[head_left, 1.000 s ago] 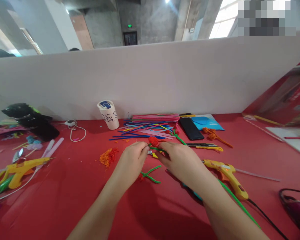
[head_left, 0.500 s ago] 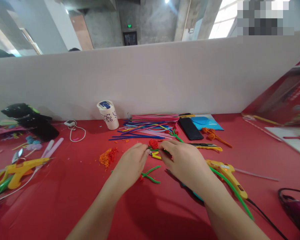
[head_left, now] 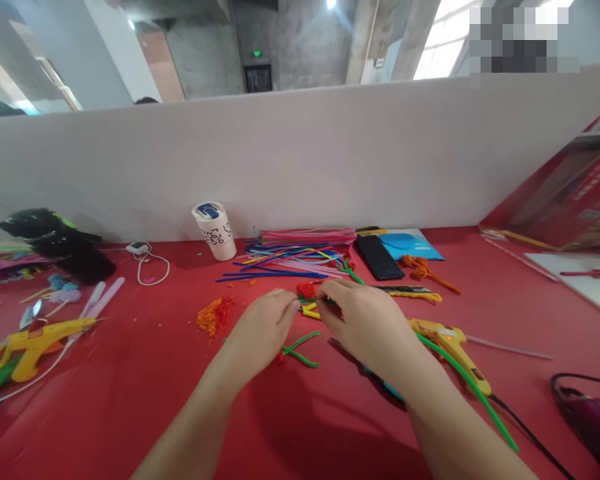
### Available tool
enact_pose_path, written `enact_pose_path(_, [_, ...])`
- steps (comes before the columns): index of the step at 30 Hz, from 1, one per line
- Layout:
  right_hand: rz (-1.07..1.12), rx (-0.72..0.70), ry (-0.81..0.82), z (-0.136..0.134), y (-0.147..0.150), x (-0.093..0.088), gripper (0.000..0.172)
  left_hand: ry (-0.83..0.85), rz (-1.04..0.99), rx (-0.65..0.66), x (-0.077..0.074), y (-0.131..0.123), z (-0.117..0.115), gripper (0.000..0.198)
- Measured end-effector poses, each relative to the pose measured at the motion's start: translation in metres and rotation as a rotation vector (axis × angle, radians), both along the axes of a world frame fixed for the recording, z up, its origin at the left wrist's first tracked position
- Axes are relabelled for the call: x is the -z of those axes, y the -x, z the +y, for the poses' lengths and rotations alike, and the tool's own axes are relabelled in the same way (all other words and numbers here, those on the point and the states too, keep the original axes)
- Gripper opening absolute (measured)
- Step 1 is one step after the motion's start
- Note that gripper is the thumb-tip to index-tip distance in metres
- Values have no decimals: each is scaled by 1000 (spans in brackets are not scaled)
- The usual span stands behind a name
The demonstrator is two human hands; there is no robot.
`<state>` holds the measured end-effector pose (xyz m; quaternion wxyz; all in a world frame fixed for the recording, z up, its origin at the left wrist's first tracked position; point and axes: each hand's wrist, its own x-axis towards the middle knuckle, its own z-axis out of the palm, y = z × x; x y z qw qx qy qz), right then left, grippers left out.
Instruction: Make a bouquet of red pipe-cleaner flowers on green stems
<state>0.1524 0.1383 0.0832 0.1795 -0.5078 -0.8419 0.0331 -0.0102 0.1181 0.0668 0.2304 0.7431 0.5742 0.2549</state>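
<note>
While my left hand [head_left: 263, 330] and right hand [head_left: 365, 323] still pinch the red pipe-cleaner flower [head_left: 307, 290], its green stem [head_left: 460, 383] has swung sideways

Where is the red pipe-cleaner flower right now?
In the head view, the red pipe-cleaner flower is at mid-table, held between the left hand and the right hand, just in front of the pile of coloured pipe cleaners.

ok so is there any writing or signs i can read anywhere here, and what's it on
Nothing reads clearly.
White cup: dark printed marks, too small to read.
Red box at far right: white lettering, blurred.
Green sign above the far door: too small to read.
Red flower pinched between left hand and right hand: no text.
</note>
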Motion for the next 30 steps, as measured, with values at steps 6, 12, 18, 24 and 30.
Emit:
enact_pose_path(6, [28, -101, 14, 0, -2, -2, 14, 30, -120, -77, -4, 4, 2, 25])
enact_pose_path(12, [58, -70, -3, 2, -2, 2, 12, 5, -127, -74, 2, 2, 4, 17])
enact_pose_path(18, [36, -59, -41, 5, -3, 3, 13, -7, -104, -8, 1, -1, 0, 23])
enact_pose_path(24, [26, -102, -67, 4, -4, 1, 13, -11, -94, -14, -2, 2, 1, 19])
enact_pose_path(30, [-96, -235, -242, -2, -7, -6, 11, -81, 7, -4, -5, -1, -2, 23])
